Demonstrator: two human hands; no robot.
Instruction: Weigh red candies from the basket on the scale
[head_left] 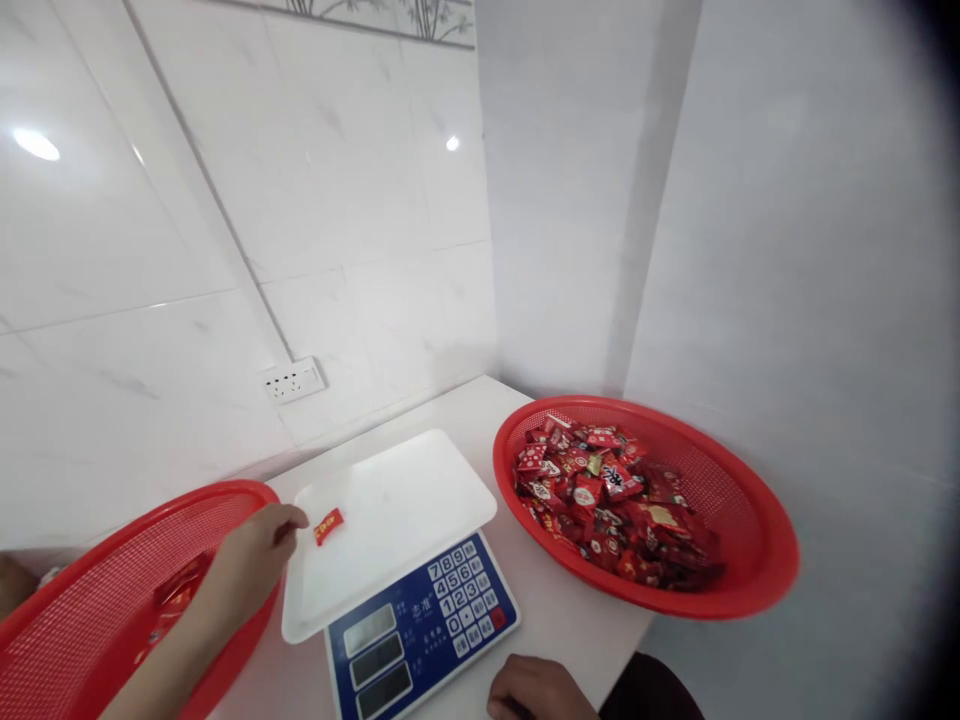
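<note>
My left hand (pixel 259 550) is at the left edge of a scale's white tray (pixel 397 500), reaching over the rim of a red mesh basket. Its fingers are bent, with the fingertips a little apart, and nothing shows between them. Close to those fingertips, a single small red-wrapped packet (pixel 328 526) lies on the tray. Below the tray is the blue keypad panel of the digital scale (pixel 420 630). My right hand (pixel 541 688) rests with curled fingers at the table's front edge, just below the scale; nothing shows in it.
The left red basket (pixel 67 625) holds a few red packets (pixel 176 600). A fuller red basket (pixel 750 510) on the right holds many red-wrapped packets (pixel 600 500). A wall socket (pixel 294 380) is behind the white table (pixel 480 400). Part of a person (pixel 15 585) shows far left.
</note>
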